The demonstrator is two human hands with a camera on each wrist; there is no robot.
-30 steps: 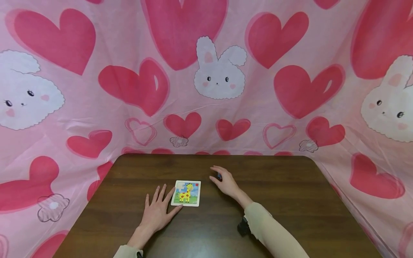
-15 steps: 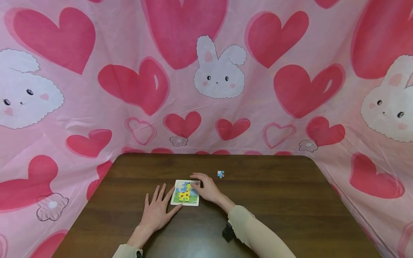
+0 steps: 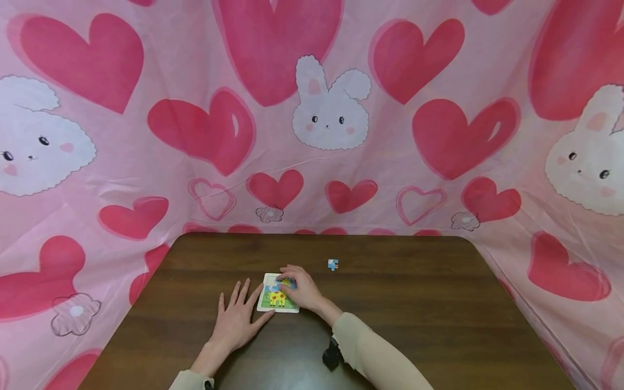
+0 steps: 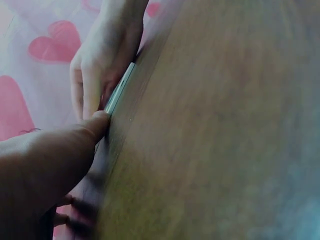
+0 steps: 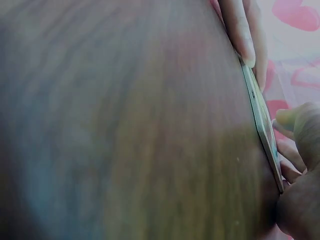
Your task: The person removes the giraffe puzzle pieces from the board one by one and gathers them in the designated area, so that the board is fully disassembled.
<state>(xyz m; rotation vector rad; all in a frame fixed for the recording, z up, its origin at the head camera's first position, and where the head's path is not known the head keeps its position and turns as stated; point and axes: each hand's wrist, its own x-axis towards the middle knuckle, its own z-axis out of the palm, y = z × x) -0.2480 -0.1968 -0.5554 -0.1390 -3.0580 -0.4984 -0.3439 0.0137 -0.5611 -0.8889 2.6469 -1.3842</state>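
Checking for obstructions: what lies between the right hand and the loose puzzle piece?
Only bare tabletop lies between the right hand and the loose puzzle piece, as the head view shows.

No text, label, brand, number or sign is showing legibly anywhere, from the upper left of the frame to the lower right, in the head view or in either wrist view.

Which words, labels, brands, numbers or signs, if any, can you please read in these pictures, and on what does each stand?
No text can be read.
Giraffe puzzle: no legible lettering; the right hand covers part of it.
Loose puzzle piece: too small to tell.
Pink backdrop: hearts and bunnies, no visible words.
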